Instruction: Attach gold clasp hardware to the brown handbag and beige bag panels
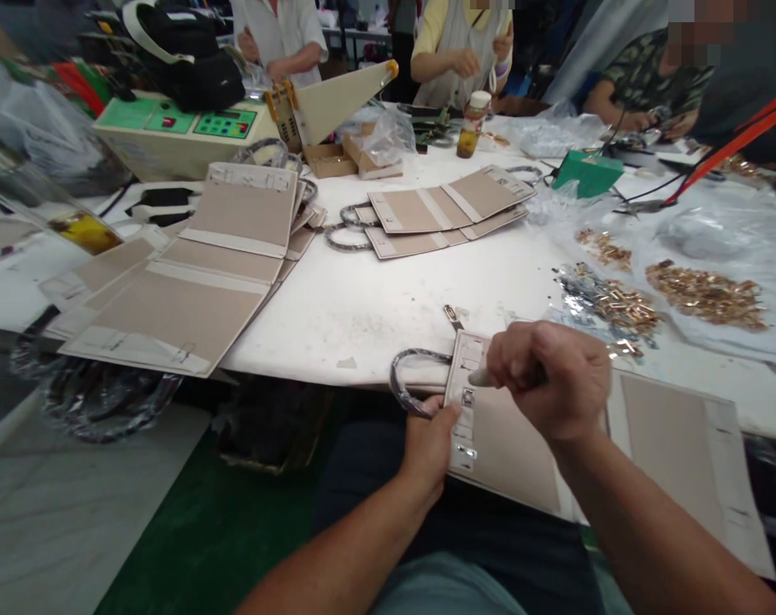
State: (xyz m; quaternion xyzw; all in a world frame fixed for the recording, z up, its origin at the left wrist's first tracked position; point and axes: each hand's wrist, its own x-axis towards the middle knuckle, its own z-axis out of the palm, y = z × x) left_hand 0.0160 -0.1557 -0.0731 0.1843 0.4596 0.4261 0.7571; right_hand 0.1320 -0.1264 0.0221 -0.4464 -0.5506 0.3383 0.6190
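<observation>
A beige bag panel (516,436) lies partly on the table's front edge and partly over my lap. My left hand (430,436) pinches its left edge, thumb on top, beside a plastic-wrapped handle (404,376). Small metal pieces (466,455) sit on the panel's pale strip. Above that strip, my right hand (548,371) is closed in a fist around a tool with a blunt grey tip (481,377); the rest of the tool is hidden in the fist. A zipper pull (453,316) shows just beyond the panel's top corner.
Stacked bag panels (221,256) lie at the left, more panels (439,205) at the centre back. Piles of gold metal pieces (705,295) are on plastic at the right. A machine (183,137), a jar (473,128) and a green box (586,173) stand behind. People work across the table.
</observation>
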